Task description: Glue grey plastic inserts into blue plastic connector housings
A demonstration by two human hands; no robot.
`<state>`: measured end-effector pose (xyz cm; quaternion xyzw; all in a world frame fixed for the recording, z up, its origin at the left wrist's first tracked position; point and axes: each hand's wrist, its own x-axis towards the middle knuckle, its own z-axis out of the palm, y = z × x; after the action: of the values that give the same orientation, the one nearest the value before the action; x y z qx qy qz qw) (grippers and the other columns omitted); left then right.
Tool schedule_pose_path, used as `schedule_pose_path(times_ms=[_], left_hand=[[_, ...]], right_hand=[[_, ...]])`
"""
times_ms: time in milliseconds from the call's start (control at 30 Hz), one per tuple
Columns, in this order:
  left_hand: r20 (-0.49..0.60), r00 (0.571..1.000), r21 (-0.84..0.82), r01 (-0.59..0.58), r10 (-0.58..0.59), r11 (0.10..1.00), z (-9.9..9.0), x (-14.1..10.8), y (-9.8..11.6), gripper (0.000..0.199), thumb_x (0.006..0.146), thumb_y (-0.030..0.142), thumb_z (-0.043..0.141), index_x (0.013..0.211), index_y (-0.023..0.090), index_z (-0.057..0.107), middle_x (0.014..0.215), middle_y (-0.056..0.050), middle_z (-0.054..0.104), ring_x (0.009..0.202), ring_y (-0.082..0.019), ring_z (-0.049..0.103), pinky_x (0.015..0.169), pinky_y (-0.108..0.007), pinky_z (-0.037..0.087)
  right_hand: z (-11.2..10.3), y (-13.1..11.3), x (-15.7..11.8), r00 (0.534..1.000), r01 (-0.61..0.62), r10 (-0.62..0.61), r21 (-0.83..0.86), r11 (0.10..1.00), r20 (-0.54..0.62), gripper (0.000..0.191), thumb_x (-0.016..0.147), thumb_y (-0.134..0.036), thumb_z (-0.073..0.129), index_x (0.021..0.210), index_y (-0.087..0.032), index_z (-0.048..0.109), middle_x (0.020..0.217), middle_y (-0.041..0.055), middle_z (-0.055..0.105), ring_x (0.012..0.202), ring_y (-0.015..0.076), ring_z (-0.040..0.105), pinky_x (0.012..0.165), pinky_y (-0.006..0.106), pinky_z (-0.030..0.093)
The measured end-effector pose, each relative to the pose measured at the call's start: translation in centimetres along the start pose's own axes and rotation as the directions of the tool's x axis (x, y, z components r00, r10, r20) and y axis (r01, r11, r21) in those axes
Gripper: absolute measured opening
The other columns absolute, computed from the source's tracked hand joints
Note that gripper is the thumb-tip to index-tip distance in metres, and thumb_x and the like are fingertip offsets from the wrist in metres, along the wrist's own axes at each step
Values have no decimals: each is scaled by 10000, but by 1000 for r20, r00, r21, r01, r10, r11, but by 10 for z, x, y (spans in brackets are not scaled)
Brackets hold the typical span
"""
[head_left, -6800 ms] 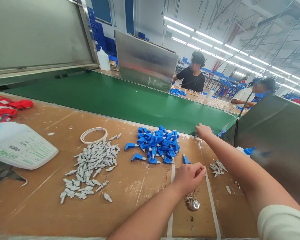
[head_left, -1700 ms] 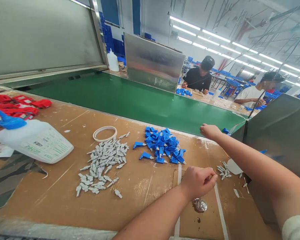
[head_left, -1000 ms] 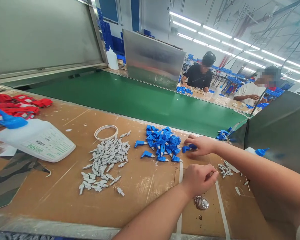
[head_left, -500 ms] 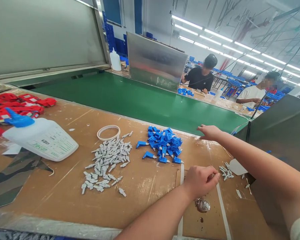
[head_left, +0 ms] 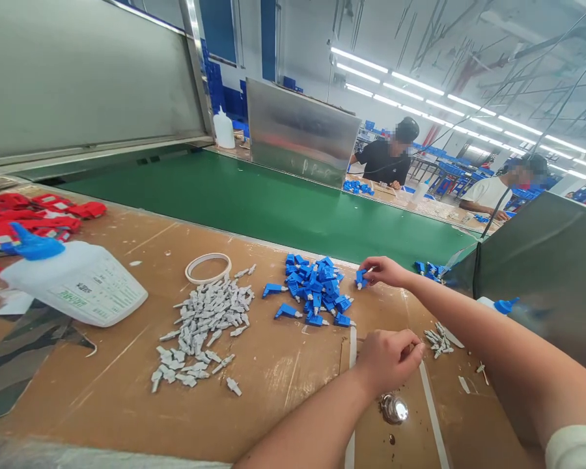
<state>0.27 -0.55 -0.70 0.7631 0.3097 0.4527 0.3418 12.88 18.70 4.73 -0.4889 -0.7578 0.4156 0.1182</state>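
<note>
My right hand pinches a blue plastic connector, just right of a pile of blue connectors with pale tips. Nearer to me, my left hand is closed, thumb against fingers; whatever it may hold is hidden. Below it on the cardboard-covered table sits a small clear glass jar. To the left lies a heap of small grey plastic pieces. A smaller group of grey pieces is beside my right forearm.
Behind the table runs a green conveyor belt, with blue connectors at its right. A tape roll, a white bottle and red parts are leftward. A metal panel stands right. Two people sit across.
My right hand has moved left and down from the belt's edge, and a blue connector now shows in its fingers. My left hand stays nearly in place. The view has tilted slightly.
</note>
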Motion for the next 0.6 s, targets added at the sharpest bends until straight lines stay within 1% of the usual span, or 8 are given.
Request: schedule_pose_path(times_ms=[67,167,233,300,367,467,533,600], left_hand=[[3,1000,-5,13,-13,1000,-1,0,1,190,978,326,585,880,221,709,650,48,656,590,-113,564,595,-255,334],[0,1000,-6,24,-24,1000,-1,0,2,197,977,333,585,871,220,707,637,48,644,585,-110,556,591,-253,317],[-2,1000,-8,23,-23,1000,-1,1,2,193,972,330,590,865,219,706,639,48,645,583,-106,553,590,-252,311],[3,1000,-7,26,-26,1000,-2,1,2,191,970,326,591,862,220,707,639,48,646,584,-106,552,591,-251,310],[9,999,-5,35,-34,999,-2,0,2,187,967,322,593,864,221,710,637,48,645,584,-107,549,594,-250,313],[26,998,0,49,-49,999,-2,0,1,189,962,312,592,854,218,716,632,43,642,583,-110,548,590,-251,312],[32,997,5,68,-68,998,-1,0,0,197,960,315,591,851,215,722,624,39,640,584,-112,552,585,-251,310],[26,994,15,103,-103,995,-1,0,-1,200,954,317,594,849,213,728,619,37,642,575,-112,552,575,-253,301]], right_hand=[[-24,8,-7,981,-183,169,-163,970,-95,288,885,-314,753,1128,-175,681,1017,74,765,758,146,753,701,251,642],[-63,15,-20,917,-392,329,-352,850,-227,218,859,-233,766,1049,-139,713,835,98,754,712,207,749,660,305,627],[-80,14,-27,889,-449,344,-430,783,-301,176,806,-193,798,955,-121,737,781,130,730,773,284,755,694,372,611],[-81,7,-26,887,-446,289,-505,739,-360,170,810,-183,783,970,-132,758,920,174,739,956,337,745,804,413,586],[-63,-6,-14,916,-371,191,-564,738,-352,229,874,-228,732,1098,-188,763,1156,164,719,1122,316,697,923,395,546],[-16,-35,21,988,-86,-9,-604,793,-152,374,933,-341,702,1306,-321,703,1388,62,632,1109,203,678,987,299,508],[14,-54,49,980,194,-184,-541,819,74,480,939,-322,687,1415,-284,644,1442,94,579,1054,183,675,987,300,514],[33,-68,72,953,295,-225,-462,837,201,483,923,-243,674,1406,-238,662,1392,115,592,1081,196,662,1010,314,512]])
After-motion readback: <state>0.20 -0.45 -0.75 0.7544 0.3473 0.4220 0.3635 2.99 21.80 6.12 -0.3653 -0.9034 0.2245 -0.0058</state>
